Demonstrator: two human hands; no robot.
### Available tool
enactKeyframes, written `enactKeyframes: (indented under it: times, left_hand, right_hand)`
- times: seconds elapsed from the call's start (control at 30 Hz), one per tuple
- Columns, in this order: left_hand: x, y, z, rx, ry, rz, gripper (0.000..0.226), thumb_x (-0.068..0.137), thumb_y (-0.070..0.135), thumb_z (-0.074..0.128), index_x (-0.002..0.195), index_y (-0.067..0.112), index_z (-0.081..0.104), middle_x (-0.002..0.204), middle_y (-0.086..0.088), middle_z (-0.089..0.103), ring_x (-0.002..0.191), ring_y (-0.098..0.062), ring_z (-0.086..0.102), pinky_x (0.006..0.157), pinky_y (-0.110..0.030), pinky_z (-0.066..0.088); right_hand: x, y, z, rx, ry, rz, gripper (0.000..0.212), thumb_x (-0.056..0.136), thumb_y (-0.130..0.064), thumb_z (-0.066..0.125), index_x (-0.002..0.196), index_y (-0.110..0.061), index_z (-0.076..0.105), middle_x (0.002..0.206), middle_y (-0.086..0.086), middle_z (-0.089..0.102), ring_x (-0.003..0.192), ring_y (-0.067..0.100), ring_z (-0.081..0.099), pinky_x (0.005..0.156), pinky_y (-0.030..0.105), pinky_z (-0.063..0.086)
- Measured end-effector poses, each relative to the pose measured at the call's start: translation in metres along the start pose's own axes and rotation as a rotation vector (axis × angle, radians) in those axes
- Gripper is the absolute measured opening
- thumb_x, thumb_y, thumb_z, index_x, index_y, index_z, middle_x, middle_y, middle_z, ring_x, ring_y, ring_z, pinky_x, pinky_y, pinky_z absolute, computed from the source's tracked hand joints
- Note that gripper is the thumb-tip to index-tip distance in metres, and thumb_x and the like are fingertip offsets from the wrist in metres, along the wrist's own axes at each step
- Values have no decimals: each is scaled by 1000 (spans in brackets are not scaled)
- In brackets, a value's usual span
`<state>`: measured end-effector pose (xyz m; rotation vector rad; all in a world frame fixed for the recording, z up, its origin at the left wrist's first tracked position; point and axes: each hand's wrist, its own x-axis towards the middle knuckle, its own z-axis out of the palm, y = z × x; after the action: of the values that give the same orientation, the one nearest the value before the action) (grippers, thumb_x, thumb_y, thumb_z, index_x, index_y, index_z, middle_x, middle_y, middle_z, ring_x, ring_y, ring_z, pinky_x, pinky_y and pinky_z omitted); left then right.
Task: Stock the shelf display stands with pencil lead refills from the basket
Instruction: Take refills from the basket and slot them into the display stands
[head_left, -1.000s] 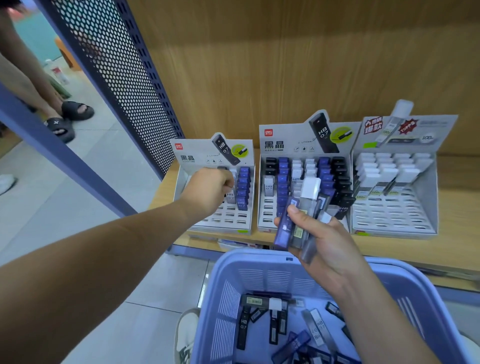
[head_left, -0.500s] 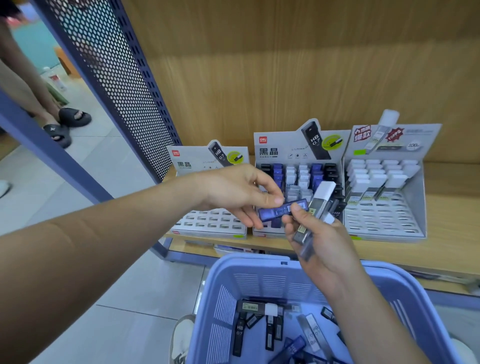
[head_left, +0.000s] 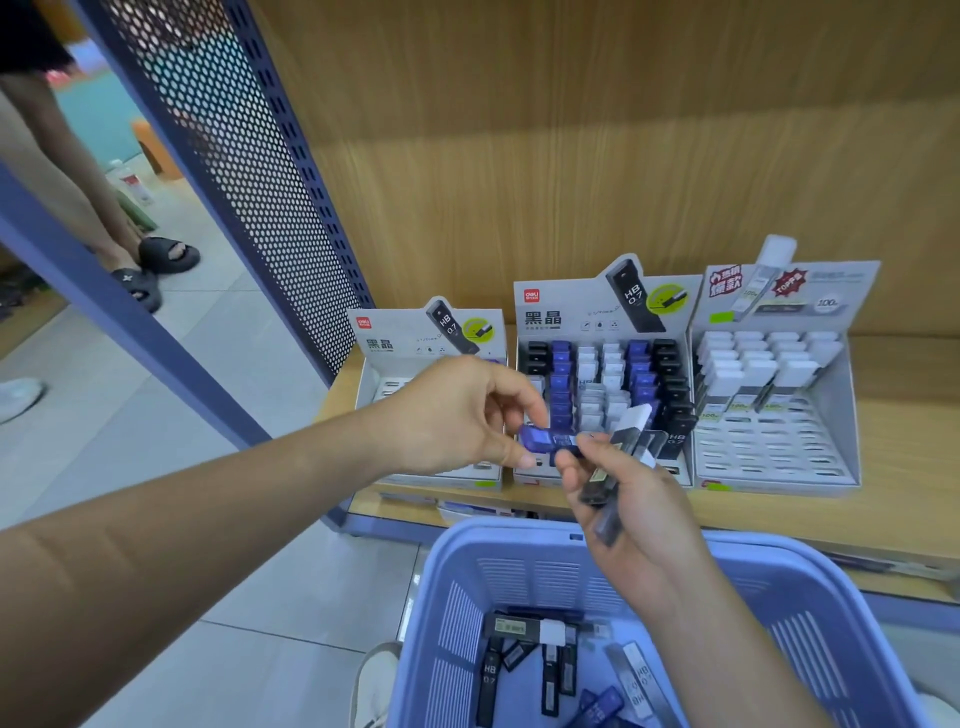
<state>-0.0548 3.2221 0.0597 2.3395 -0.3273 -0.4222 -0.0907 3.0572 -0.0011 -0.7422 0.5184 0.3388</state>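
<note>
My left hand (head_left: 457, 415) pinches one end of a blue lead refill (head_left: 545, 437) that lies sideways between both hands. My right hand (head_left: 628, 509) grips a bunch of refills (head_left: 618, 457), one with a white cap, and its thumb still touches the blue one. Both hands hover in front of three grey display stands on the wooden shelf: the left stand (head_left: 431, 332), mostly hidden by my left hand, the middle stand (head_left: 602, 312) with black, blue and white refills, and the right stand (head_left: 779, 452) with white-capped refills. Below, the lilac basket (head_left: 467, 561) holds several loose refills.
A perforated blue metal panel (head_left: 249, 171) and a blue post (head_left: 130, 322) bound the shelf on the left. Another person's legs in black sandals (head_left: 150, 270) stand on the tiled floor at far left. The wooden back wall (head_left: 571, 130) rises behind the stands.
My left hand came back from the left stand to my right hand and took hold of a blue refill from the bunch. The view dipped slightly.
</note>
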Motion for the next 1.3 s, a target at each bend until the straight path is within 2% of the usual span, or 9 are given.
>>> enactKeyframes:
  times: [0.1, 0.2, 0.3, 0.4, 0.57, 0.73, 0.97, 1.13, 1.3]
  left_hand:
    - [0, 7, -11, -18, 96, 30, 16, 71, 18, 80, 86, 15, 75, 72, 5, 69, 64, -3, 60, 62, -15, 47]
    - [0, 5, -27, -90, 241, -13, 10, 78, 15, 74, 85, 9, 73, 72, -10, 71, 63, -12, 65, 66, -24, 58]
    - [-1, -8, -41, -114, 351, -88, 12, 79, 12, 73, 89, 5, 71, 70, -14, 70, 59, -15, 65, 65, -29, 59]
    - [-3, -32, -44, -14, 391, -148, 11, 79, 13, 75, 87, 8, 70, 68, -8, 70, 57, -11, 65, 66, -29, 59]
    - [-3, -57, -28, 279, 363, -163, 16, 80, 18, 74, 96, 13, 73, 83, -1, 73, 76, -12, 67, 81, -27, 53]
    - [0, -72, -17, 358, 347, -166, 18, 79, 25, 75, 96, 18, 73, 80, 6, 69, 78, -7, 63, 83, -27, 51]
    - [9, -74, 1, 413, 316, -91, 19, 85, 23, 69, 102, 16, 72, 87, 2, 70, 78, -9, 60, 75, -18, 45]
    - [17, -77, 3, 518, 189, -3, 15, 89, 23, 62, 99, 18, 73, 89, 2, 71, 81, -15, 60, 66, -23, 40]
    - [20, -83, 8, 644, 154, 66, 20, 93, 25, 56, 101, 16, 72, 90, -5, 69, 87, -23, 59, 75, -34, 46]
  right_hand:
    - [0, 1, 2, -104, -62, 12, 21, 89, -15, 67, 105, -1, 65, 73, 10, 66, 54, 13, 56, 46, 19, 47]
    - [3, -2, 0, -208, -113, 39, 24, 91, -27, 65, 106, -8, 65, 74, 4, 59, 48, 11, 43, 42, 19, 35]
    - [7, -10, -2, -228, -130, 54, 15, 93, -24, 59, 99, -10, 57, 71, 3, 53, 44, 10, 38, 38, 19, 28]
    - [8, -17, -4, -240, -135, 23, 13, 94, -20, 59, 99, -9, 57, 73, 5, 57, 48, 11, 45, 36, 19, 32]
    - [3, -19, -5, -316, -142, -49, 21, 90, -27, 62, 96, -7, 66, 74, 6, 68, 56, 11, 59, 42, 19, 46]
    - [7, -14, -6, -321, -131, -24, 22, 92, -27, 63, 105, -8, 65, 74, 7, 60, 52, 13, 47, 39, 19, 37]
    - [12, -9, -7, -295, -160, 20, 19, 90, -25, 65, 95, -7, 67, 75, 7, 55, 55, 13, 43, 40, 18, 32]
    - [11, -9, -9, -285, -154, 35, 18, 91, -23, 64, 101, -8, 68, 73, 6, 61, 54, 13, 50, 41, 19, 39]
    - [11, -8, -9, -288, -156, 40, 21, 92, -23, 64, 104, -7, 66, 73, 7, 62, 53, 13, 52, 41, 19, 41]
